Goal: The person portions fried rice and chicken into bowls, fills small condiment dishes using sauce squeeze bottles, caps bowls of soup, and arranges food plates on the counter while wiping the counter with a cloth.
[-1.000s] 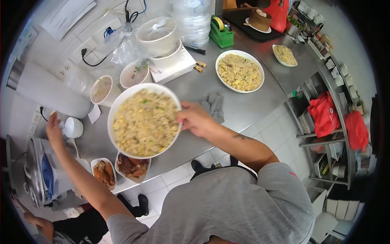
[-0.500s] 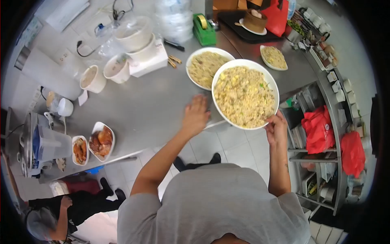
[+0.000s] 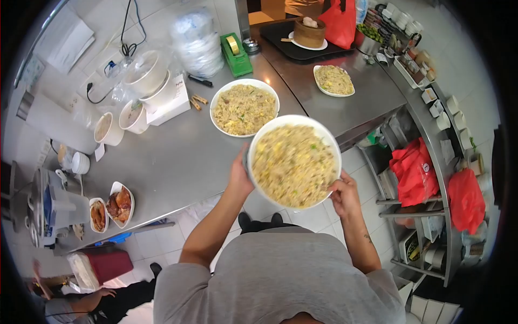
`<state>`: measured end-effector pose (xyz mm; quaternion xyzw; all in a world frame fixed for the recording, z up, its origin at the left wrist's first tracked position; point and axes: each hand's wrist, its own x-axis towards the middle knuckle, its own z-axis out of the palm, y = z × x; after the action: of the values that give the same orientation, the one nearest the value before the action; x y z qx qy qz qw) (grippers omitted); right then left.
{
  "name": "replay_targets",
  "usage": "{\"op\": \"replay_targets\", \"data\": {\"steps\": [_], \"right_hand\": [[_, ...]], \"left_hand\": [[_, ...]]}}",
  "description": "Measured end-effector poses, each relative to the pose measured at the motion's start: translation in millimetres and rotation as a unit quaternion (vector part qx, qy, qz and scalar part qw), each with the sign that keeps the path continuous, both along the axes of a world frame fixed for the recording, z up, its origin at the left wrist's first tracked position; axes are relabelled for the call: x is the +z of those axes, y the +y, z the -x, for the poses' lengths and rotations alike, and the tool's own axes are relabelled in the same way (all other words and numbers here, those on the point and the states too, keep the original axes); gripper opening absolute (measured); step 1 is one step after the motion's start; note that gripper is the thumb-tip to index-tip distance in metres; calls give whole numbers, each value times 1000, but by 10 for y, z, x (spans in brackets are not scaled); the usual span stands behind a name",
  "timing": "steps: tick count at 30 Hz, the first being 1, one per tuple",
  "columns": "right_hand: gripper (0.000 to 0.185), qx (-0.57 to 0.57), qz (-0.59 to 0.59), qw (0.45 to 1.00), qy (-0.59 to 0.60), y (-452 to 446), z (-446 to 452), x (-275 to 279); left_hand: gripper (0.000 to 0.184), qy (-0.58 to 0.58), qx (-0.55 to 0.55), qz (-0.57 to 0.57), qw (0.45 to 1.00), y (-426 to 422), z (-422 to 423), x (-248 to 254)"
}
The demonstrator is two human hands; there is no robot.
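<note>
A round white plate of fried rice (image 3: 294, 164) is held up in front of my body, past the counter's front edge. My right hand (image 3: 345, 195) grips its lower right rim, thumb on the edge and fingers underneath. At the left rim is my left hand (image 3: 241, 173), pressed to the side with its fingertips partly hidden behind the plate. Just beyond it, a second plate of fried rice (image 3: 244, 108) rests on the steel counter. Farther right, a smaller dish of fried rice (image 3: 334, 80) sits on the counter.
A black tray (image 3: 280, 40) carries a bamboo steamer (image 3: 309, 32). Near it are a red bag (image 3: 341, 27) and a green tape dispenser (image 3: 236, 56). Left are white tubs (image 3: 109, 129) and dishes of cooked meat (image 3: 118, 204). A co-worker (image 3: 124, 297) is lower left; shelves (image 3: 415, 213) stand right.
The plate in my right hand has come down and left, toward my body. My left hand has left the counter and now meets the plate's left rim. The second plate is in fuller view.
</note>
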<state>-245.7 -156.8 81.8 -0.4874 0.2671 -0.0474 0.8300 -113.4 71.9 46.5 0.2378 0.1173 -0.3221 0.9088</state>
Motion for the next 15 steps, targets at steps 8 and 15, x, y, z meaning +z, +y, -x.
{"op": "replay_targets", "data": {"steps": [8, 15], "right_hand": [[54, 81, -58, 995, 32, 315, -71, 92], [53, 17, -33, 998, 48, 112, -51, 22]], "left_hand": [[33, 36, -131, -157, 978, -348, 683, -718], [30, -9, -28, -260, 965, 613, -84, -390]]}}
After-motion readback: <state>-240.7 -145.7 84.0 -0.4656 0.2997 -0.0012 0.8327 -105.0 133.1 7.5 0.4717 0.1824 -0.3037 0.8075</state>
